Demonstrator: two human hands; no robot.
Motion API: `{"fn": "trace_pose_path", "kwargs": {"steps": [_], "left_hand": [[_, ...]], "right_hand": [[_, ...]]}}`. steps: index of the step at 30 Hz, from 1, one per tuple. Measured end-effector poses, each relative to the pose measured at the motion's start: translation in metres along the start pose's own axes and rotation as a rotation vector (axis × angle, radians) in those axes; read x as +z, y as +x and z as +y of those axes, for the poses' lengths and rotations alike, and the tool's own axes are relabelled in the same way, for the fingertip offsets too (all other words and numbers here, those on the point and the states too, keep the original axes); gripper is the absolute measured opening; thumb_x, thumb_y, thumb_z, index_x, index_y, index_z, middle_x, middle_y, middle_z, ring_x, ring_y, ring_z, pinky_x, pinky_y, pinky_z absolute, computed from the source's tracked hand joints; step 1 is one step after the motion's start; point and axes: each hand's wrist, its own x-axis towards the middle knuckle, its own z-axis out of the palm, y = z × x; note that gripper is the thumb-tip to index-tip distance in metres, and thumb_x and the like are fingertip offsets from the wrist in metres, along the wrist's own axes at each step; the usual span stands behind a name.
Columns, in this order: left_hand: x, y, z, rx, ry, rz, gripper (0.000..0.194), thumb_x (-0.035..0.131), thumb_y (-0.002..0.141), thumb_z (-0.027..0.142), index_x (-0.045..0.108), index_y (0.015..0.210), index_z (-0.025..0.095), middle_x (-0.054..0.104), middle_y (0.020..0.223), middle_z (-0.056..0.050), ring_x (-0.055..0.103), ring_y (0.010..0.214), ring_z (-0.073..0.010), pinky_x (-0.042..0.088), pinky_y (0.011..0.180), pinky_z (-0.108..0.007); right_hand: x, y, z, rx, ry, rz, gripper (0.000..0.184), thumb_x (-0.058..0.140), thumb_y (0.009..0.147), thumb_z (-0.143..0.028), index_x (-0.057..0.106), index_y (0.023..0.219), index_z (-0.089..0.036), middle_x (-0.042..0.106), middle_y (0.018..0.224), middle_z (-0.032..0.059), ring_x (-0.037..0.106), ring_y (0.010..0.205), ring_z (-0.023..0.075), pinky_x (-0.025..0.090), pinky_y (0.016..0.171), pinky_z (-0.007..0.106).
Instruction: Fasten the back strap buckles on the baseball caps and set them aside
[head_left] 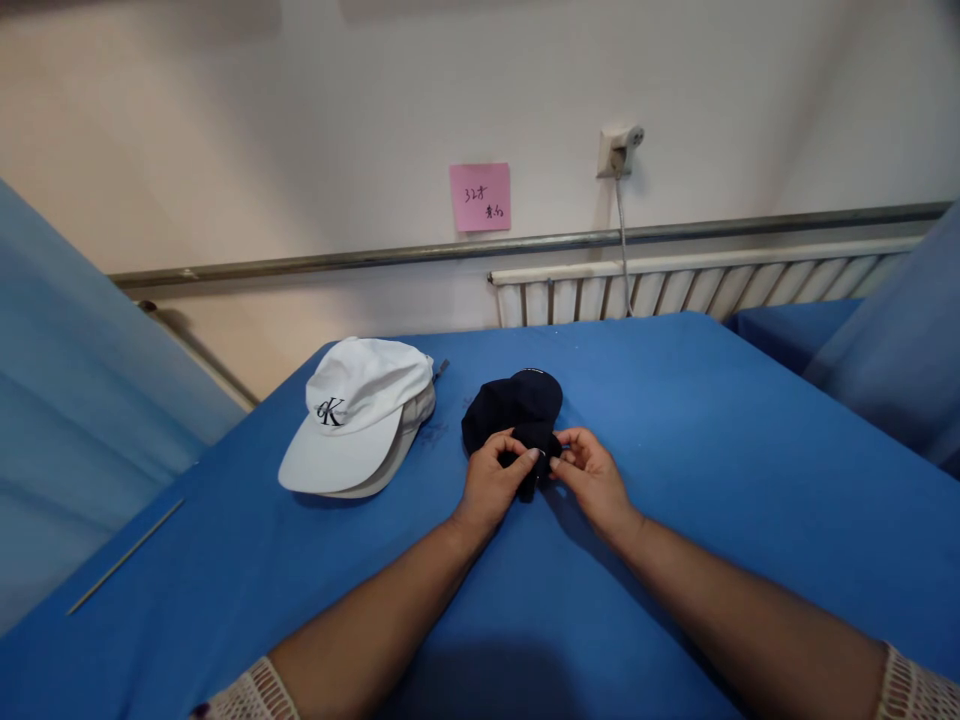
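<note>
Pinching the strap [528, 490] of a dark cap [495, 405] between thumb and fingers, the left hand [491, 482] meets the right hand [600, 487], whose thumb and fingers are also closed on the strap end just beside it. The dark cap lies near the middle of a blue-covered surface [712, 450], its brim at the far right and its strap toward the near side. To its left, apart from it, a white cap [367, 380] with a black "CK" mark sits on top of a greyish cap [422, 408], both brims pointing to the near left. A thin stick [126, 556] lies along the left edge. On the far wall [337, 120] are a pink note [480, 198] with handwriting, a socket [616, 153] with a plugged-in cable, a metal pipe [375, 256] and, lower right, a radiator [705, 285]. Blue curtains [60, 400] hang at left and right. Openwork cuffs [251, 692] show on both forearms.
</note>
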Motion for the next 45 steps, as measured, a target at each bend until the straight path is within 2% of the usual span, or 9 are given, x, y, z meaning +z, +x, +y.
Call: {"fn": "trace_pose_path", "kwargs": {"steps": [5, 8, 13, 16, 20, 28, 33, 38, 45], "left_hand": [[-0.002, 0.003, -0.003, 0.009, -0.020, 0.011, 0.022, 0.073, 0.068, 0.034, 0.062, 0.078, 0.018, 0.065, 0.087, -0.003, 0.060, 0.079, -0.0164, 0.047, 0.076, -0.028], [-0.004, 0.005, -0.004, 0.006, -0.041, 0.044, 0.022, 0.073, 0.067, 0.033, 0.062, 0.079, 0.018, 0.064, 0.083, -0.001, 0.058, 0.073, -0.0140, 0.047, 0.072, -0.027], [-0.005, 0.005, 0.001, 0.058, -0.042, 0.043, 0.019, 0.072, 0.068, 0.030, 0.062, 0.079, 0.017, 0.065, 0.092, -0.004, 0.061, 0.083, -0.0159, 0.047, 0.080, -0.029], [-0.005, 0.004, 0.005, 0.081, -0.055, 0.032, 0.017, 0.070, 0.071, 0.028, 0.062, 0.080, 0.017, 0.065, 0.091, -0.004, 0.061, 0.084, -0.0162, 0.047, 0.081, -0.030], [-0.005, 0.003, 0.008, 0.113, -0.062, 0.030, 0.015, 0.069, 0.073, 0.027, 0.061, 0.081, 0.017, 0.065, 0.091, -0.004, 0.062, 0.087, -0.0170, 0.048, 0.084, -0.032], [-0.018, 0.008, 0.009, 0.240, -0.025, 0.182, 0.024, 0.065, 0.079, 0.027, 0.058, 0.100, 0.018, 0.059, 0.119, -0.009, 0.055, 0.114, -0.0207, 0.041, 0.099, -0.034], [-0.024, 0.014, 0.004, -0.033, -0.146, 0.378, 0.038, 0.066, 0.078, 0.023, 0.054, 0.113, 0.018, 0.055, 0.124, -0.010, 0.055, 0.113, -0.0197, 0.042, 0.097, -0.033], [-0.024, 0.011, 0.002, -0.364, -0.397, 0.211, 0.033, 0.069, 0.075, 0.018, 0.058, 0.106, 0.015, 0.065, 0.104, -0.010, 0.063, 0.088, -0.0172, 0.050, 0.079, -0.029], [-0.034, 0.021, 0.010, -0.293, -0.541, 0.146, 0.030, 0.078, 0.066, 0.013, 0.063, 0.093, 0.014, 0.068, 0.083, -0.003, 0.063, 0.071, -0.0113, 0.050, 0.069, -0.022]], "right_hand": [[-0.001, 0.007, 0.014, 0.041, -0.004, 0.152, 0.032, 0.070, 0.061, -0.028, 0.050, 0.086, -0.021, 0.063, 0.080, -0.0008, 0.056, 0.057, 0.0107, 0.045, 0.053, 0.025], [-0.005, 0.010, 0.019, 0.085, -0.095, 0.227, 0.033, 0.073, 0.058, -0.027, 0.049, 0.081, -0.021, 0.058, 0.063, -0.0050, 0.053, 0.050, 0.0107, 0.042, 0.049, 0.023], [-0.005, 0.001, 0.005, 0.242, -0.073, 0.082, 0.012, 0.062, 0.062, -0.023, 0.057, 0.073, -0.019, 0.061, 0.061, 0.0001, 0.058, 0.055, 0.0151, 0.043, 0.050, 0.026], [0.001, -0.005, -0.002, 0.216, 0.003, -0.028, 0.025, 0.066, 0.061, -0.021, 0.064, 0.086, -0.017, 0.069, 0.080, 0.0054, 0.064, 0.072, 0.0192, 0.048, 0.062, 0.031], [0.005, -0.007, 0.001, 0.188, 0.012, -0.011, 0.039, 0.079, 0.056, -0.024, 0.064, 0.092, -0.018, 0.070, 0.087, 0.0053, 0.065, 0.078, 0.0203, 0.050, 0.073, 0.036], [-0.011, 0.007, -0.001, 0.263, 0.305, -0.001, 0.031, 0.073, 0.074, -0.036, 0.065, 0.100, -0.021, 0.070, 0.105, 0.0074, 0.068, 0.091, 0.0221, 0.054, 0.083, 0.041], [-0.017, 0.014, 0.003, 0.282, 0.456, 0.060, 0.025, 0.077, 0.073, -0.029, 0.067, 0.094, -0.021, 0.072, 0.100, 0.0050, 0.068, 0.086, 0.0178, 0.054, 0.085, 0.034], [-0.016, 0.014, 0.003, 0.289, 0.454, 0.087, 0.024, 0.076, 0.074, -0.033, 0.068, 0.094, -0.021, 0.072, 0.102, 0.0048, 0.068, 0.088, 0.0184, 0.054, 0.080, 0.032], [-0.027, 0.021, -0.007, 0.376, 0.509, 0.069, 0.033, 0.057, 0.085, -0.047, 0.067, 0.104, -0.022, 0.072, 0.106, 0.0078, 0.068, 0.096, 0.0244, 0.056, 0.072, 0.036]]}}
